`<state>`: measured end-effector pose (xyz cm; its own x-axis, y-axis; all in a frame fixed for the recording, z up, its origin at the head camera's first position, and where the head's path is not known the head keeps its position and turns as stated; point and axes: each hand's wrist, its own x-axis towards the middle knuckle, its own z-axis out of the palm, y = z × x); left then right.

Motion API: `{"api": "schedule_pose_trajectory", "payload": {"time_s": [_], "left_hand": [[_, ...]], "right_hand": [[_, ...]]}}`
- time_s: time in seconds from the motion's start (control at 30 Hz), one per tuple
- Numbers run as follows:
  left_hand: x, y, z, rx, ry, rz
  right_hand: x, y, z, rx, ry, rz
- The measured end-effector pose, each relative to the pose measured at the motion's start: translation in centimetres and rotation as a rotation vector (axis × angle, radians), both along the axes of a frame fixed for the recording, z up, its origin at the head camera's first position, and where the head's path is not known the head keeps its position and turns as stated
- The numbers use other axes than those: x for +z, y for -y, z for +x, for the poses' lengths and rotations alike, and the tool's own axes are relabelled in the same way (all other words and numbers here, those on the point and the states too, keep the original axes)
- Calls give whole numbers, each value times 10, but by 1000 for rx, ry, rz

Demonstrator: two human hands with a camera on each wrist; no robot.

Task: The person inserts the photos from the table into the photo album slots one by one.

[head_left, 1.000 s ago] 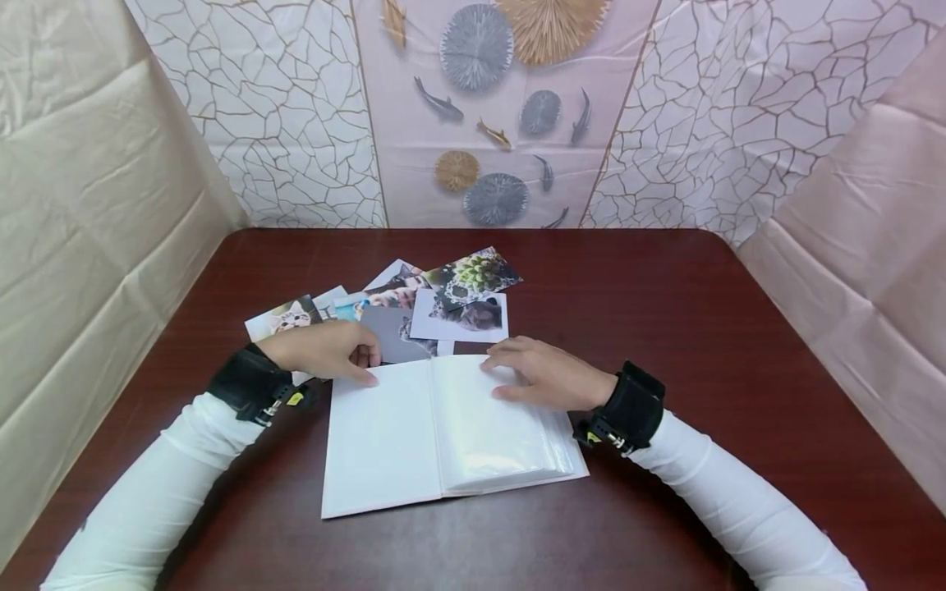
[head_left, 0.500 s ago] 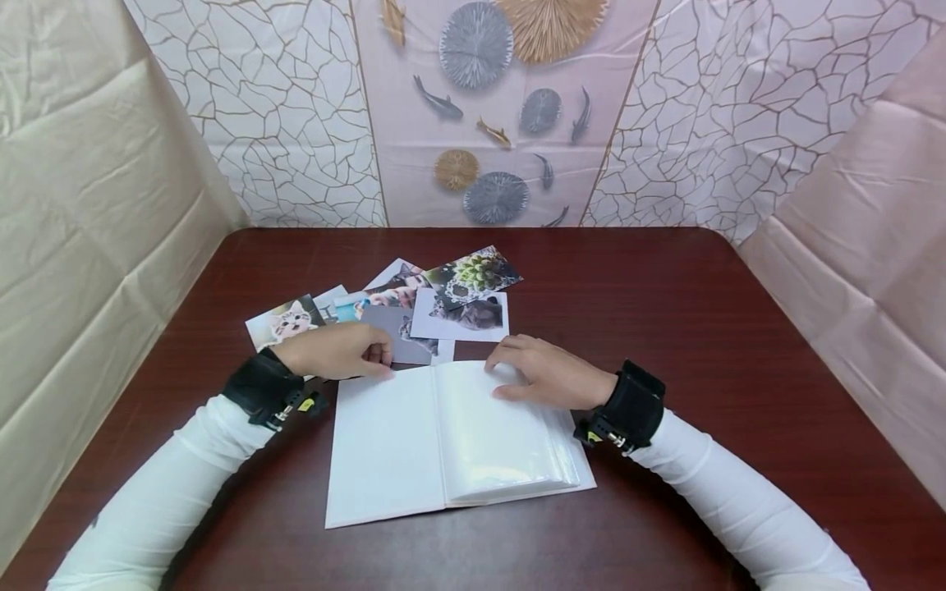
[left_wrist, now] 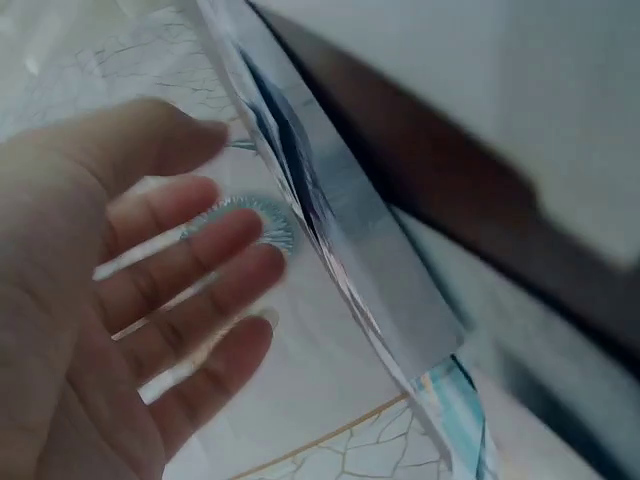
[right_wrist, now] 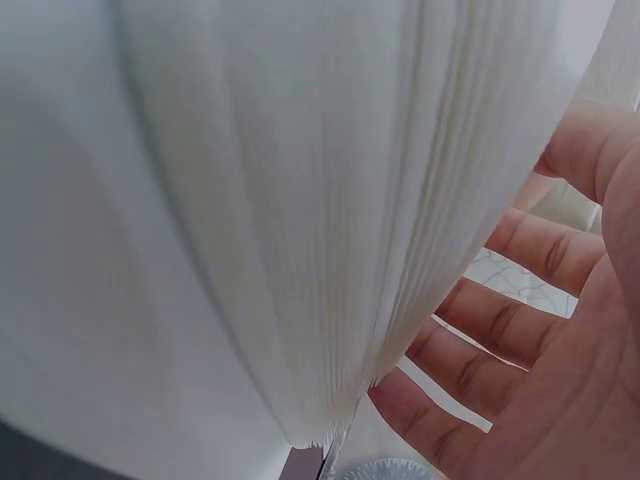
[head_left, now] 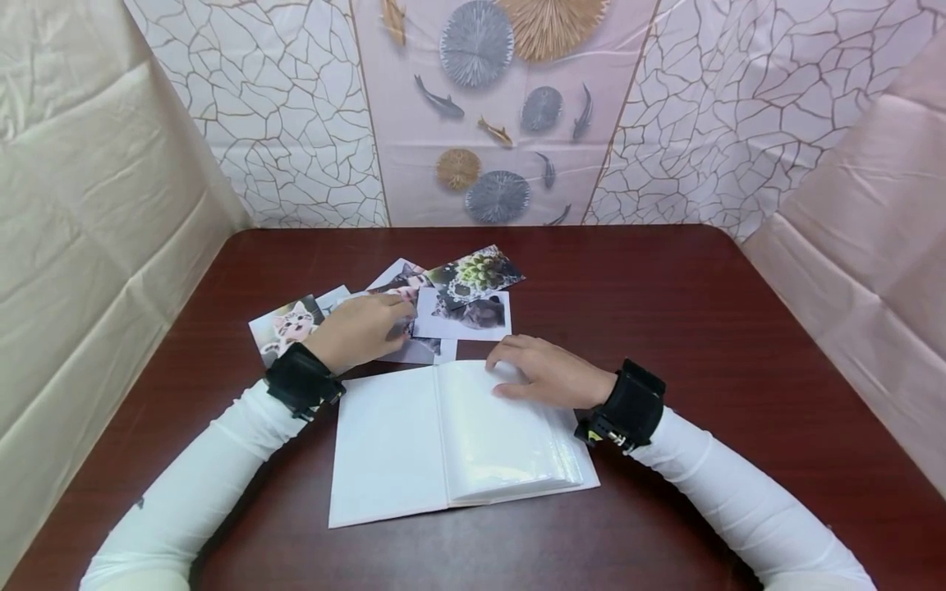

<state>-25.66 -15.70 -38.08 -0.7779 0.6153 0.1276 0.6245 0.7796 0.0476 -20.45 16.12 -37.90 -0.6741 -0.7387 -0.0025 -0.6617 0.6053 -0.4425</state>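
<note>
A white photo album (head_left: pixel 390 447) lies spread on the table, a blank inner cover at left and clear-sleeved pages (head_left: pixel 498 447) at right. My right hand (head_left: pixel 550 373) rests on the upper part of the sleeved pages, fingers loosely bent; the right wrist view shows its fingertips along the page stack (right_wrist: pixel 330 220). Beyond the album, my left hand (head_left: pixel 362 332) hovers over a spread of loose photos. Its fingers (left_wrist: pixel 230 240) are relaxed and hold nothing, just short of the photos' edges (left_wrist: pixel 370 240). The hand hides part of the grey cat photo (head_left: pixel 414 353).
Around the left hand lie a kitten photo (head_left: pixel 291 324), a white-bordered cat photo (head_left: pixel 469 316) and a photo of a green plant (head_left: pixel 479 272), overlapping others. The dark red table (head_left: pixel 665 304) runs back to a patterned cloth wall (head_left: pixel 303 123).
My left hand has left the album's upper left edge and moved forward and right over the photos. The album has shifted slightly toward me and right. My right hand stays in place.
</note>
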Motion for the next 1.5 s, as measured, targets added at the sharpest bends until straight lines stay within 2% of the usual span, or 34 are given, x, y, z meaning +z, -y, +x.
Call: {"api": "schedule_pose_trajectory", "payload": {"time_s": [0.07, 0.3, 0.6, 0.77, 0.97, 1.07, 1.17, 1.33, 1.4, 1.5], "left_hand": [[0, -2, 0, -26, -46, -37], [-4, -11, -6, -93, -103, -97], [-5, -22, -10, -84, -76, -168], [-5, -27, -11, -85, -61, -184], [-3, -31, -15, -54, -20, -189], [-2, -31, -17, -12, -2, -168], [0, -31, -20, 83, 34, -105], [3, -34, -26, 261, 188, -42], [3, -36, -28, 300, 252, -60], [3, -37, -32, 342, 304, -77]], "right_hand": [[0, 0, 0, -1, -3, -2], [-2, -1, 1, -2, 0, -3], [-2, -2, 2, 9, 7, -11], [-1, 0, 2, 7, 13, -4], [-1, 1, 0, -3, 23, 3], [0, 1, 0, -6, 27, 4], [1, 0, 1, -2, 22, 2], [1, -1, 0, 5, 17, -2], [1, -1, 0, 7, 25, -6], [2, -1, 0, 8, 30, -6]]}}
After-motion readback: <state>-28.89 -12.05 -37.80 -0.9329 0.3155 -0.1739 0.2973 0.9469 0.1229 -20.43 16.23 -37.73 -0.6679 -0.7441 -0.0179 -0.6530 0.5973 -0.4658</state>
